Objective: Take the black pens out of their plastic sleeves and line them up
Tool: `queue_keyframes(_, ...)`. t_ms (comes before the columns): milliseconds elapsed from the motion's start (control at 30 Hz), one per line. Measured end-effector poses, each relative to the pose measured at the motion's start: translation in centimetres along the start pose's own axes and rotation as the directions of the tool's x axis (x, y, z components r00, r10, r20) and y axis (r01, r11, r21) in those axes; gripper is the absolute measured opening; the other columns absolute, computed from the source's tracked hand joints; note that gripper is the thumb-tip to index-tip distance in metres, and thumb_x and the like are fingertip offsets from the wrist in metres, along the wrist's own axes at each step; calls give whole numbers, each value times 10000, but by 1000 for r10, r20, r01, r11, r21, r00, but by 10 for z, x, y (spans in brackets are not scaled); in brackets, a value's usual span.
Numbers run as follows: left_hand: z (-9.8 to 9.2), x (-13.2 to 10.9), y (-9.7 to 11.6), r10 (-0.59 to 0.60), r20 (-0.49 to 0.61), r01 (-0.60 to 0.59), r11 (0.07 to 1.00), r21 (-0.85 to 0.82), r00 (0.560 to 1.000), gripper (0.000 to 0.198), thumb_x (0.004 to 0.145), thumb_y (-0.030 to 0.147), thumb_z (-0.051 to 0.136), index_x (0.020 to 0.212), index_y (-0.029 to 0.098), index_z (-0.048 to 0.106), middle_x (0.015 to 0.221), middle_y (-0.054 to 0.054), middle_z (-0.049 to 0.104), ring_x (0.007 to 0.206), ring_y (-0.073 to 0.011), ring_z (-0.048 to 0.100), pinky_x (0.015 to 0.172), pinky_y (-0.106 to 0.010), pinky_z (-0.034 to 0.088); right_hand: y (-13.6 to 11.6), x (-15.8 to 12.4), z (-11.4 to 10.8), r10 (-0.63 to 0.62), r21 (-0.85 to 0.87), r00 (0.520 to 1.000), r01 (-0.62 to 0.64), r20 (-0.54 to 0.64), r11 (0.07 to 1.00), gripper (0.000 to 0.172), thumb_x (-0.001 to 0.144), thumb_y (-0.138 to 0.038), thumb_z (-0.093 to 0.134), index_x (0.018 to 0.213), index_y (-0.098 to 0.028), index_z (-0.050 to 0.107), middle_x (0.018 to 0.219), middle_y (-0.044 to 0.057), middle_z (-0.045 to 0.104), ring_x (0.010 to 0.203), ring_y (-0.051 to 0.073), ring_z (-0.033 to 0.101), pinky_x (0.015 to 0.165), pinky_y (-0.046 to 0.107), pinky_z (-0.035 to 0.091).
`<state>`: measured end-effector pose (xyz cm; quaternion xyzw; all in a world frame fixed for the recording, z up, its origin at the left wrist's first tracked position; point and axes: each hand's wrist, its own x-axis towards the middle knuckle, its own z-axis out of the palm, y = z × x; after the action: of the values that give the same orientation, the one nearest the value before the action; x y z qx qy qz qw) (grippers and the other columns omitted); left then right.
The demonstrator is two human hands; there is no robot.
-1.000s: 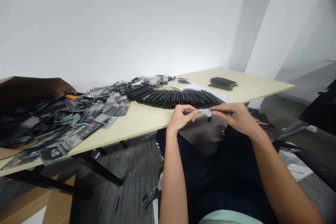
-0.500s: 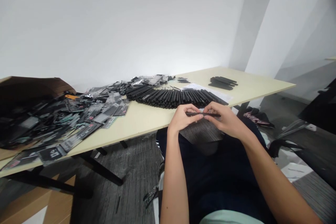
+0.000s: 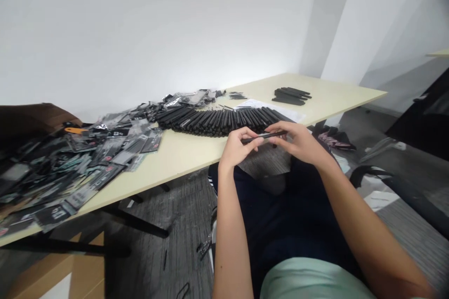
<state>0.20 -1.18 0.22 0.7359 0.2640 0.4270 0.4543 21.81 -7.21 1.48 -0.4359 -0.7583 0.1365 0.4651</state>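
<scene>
While the person sits close to the counter [image 3: 182,152], light green cloth [image 3: 308,280] shows nearest, at the bottom, and beyond it lie the dark trousers [image 3: 277,224] of the lap. Over the far part of this lap, both hands are raised, just before the edge of the counter. The left hand [image 3: 235,148] grips one thin black stick [image 3: 268,135] near its left end, between thumb and fingers; the right hand [image 3: 299,142] pinches the same stick toward its other end. The stick lies crosswise, a little higher at the right; its small details are too blurred to tell. Lower left, an open carton [image 3: 82,271] stands on the floor, partly below the counter.

On the counter, at the left, many flat packets [image 3: 115,147] are heaped over one another, with an orange piece [image 3: 75,130] among them, beside a brown box [image 3: 38,116]. Just beyond the hands, a long curved row of black sticks [image 3: 217,121] lies side by side, and its right part covers some of a white paper [image 3: 297,115]. Farther, to the right, rests a small group of flat black pieces [image 3: 291,96]. Behind everything rises a white wall [image 3: 175,18].
</scene>
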Motion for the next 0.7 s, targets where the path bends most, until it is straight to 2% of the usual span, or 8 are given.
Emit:
queue_keyframes(100, 0, 1, 0, -4, -28, 5, 1000, 29, 1000, 321, 861, 446, 790, 869, 145, 679, 671, -29, 706, 604, -137, 641, 638, -256, 485, 5, -1, -6, 40, 10, 998, -39, -56, 999, 282, 968, -399, 666, 1189, -232, 716, 1031, 77, 754, 932, 250, 708, 759, 346, 540)
queue_keyframes(200, 1, 1, 0, -7, -51, 9, 999, 34, 999, 334, 858, 462, 790, 852, 149, 672, 667, -27, 704, 601, -140, 641, 646, -263, 486, 11, -3, -12, 78, 22, 994, -77, -81, 997, 269, 953, -409, 684, 1146, -228, 728, 903, 56, 738, 811, 227, 687, 730, 343, 531)
queue_keyframes(367, 2, 1, 3, -18, -63, 20, 1000, 21, 998, 340, 870, 465, 777, 824, 149, 660, 637, -16, 682, 583, -125, 616, 626, -248, 468, 14, 0, -15, 144, 101, 988, -138, -57, 985, 282, 944, -460, 687, 1057, -208, 741, 829, 48, 734, 645, 185, 650, 632, 319, 512)
queue_keyframes(500, 3, -1, 6, -17, -91, 16, 1000, -12, 996, 369, 854, 473, 792, 758, 151, 638, 578, 10, 625, 524, -99, 555, 564, -227, 434, 10, 5, -14, 162, 110, 986, -159, -24, 981, 349, 959, -524, 644, 1009, -188, 726, 739, 44, 709, 599, 170, 598, 584, 300, 478)
queue_keyframes(567, 3, -3, 6, -16, -101, 13, 999, -30, 995, 371, 826, 468, 819, 755, 150, 643, 576, 16, 620, 509, -93, 546, 546, -223, 429, 7, 7, -14, 136, 65, 991, -135, -9, 989, 391, 978, -554, 599, 917, -186, 715, 708, 42, 692, 593, 162, 573, 577, 291, 449)
queue_keyframes(700, 1, -7, 4, 1, -92, -5, 999, -39, 996, 338, 796, 435, 852, 786, 138, 691, 592, -3, 668, 532, -111, 596, 590, -242, 471, -1, 9, -14, 112, -48, 994, -111, 5, 993, 588, 1018, -634, 466, 672, -193, 643, 567, 23, 607, 519, 143, 508, 558, 293, 393)
